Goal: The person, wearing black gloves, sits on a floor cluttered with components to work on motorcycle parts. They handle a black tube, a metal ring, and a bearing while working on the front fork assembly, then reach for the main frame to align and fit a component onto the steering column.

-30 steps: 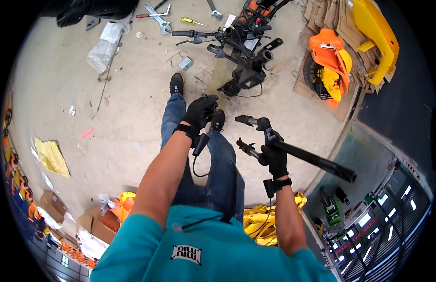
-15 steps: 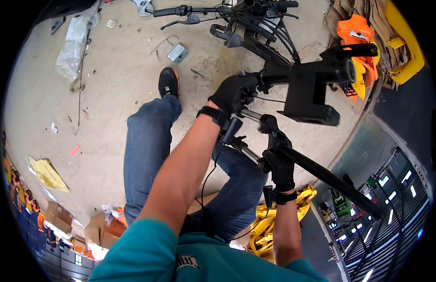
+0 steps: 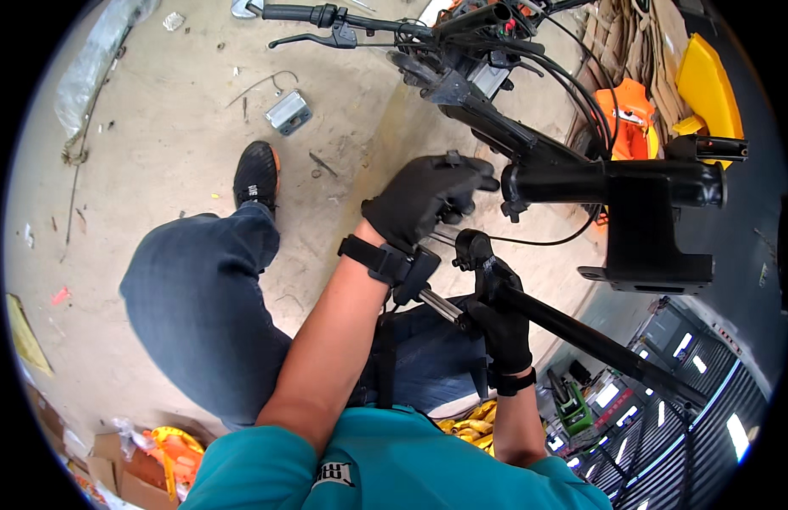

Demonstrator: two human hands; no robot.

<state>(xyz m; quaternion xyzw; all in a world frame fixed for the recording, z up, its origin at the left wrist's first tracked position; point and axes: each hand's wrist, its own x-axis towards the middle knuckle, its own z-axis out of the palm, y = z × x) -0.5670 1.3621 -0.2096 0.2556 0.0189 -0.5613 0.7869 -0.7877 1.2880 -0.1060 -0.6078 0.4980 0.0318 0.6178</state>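
Observation:
My right hand (image 3: 502, 331), in a black glove, is wrapped round the crown of a bicycle fork (image 3: 594, 336). The fork's black steerer tube slants down to the right and its silver legs run up to the left. My left hand (image 3: 424, 200), also gloved, is just left of the lower end of a black head tube (image 3: 555, 183) on a bike frame. Its fingers are curled, the foremost reaching toward the tube with a small gap between. Whatever the fingers may hold is hidden. A black bracket (image 3: 649, 234) sits on the head tube.
Handlebars (image 3: 381, 25) with a brake lever and cables are at the top. On the concrete floor lie a small silver box-shaped part (image 3: 289, 112) and clear plastic wrap (image 3: 92, 72). Cardboard (image 3: 640, 47), an orange part (image 3: 628, 110) and a yellow part (image 3: 708, 85) are at the right.
My left hand has come away from the head tube's end, where it was touching. The frame now sits further right and lower in view. My right hand keeps its hold on the fork.

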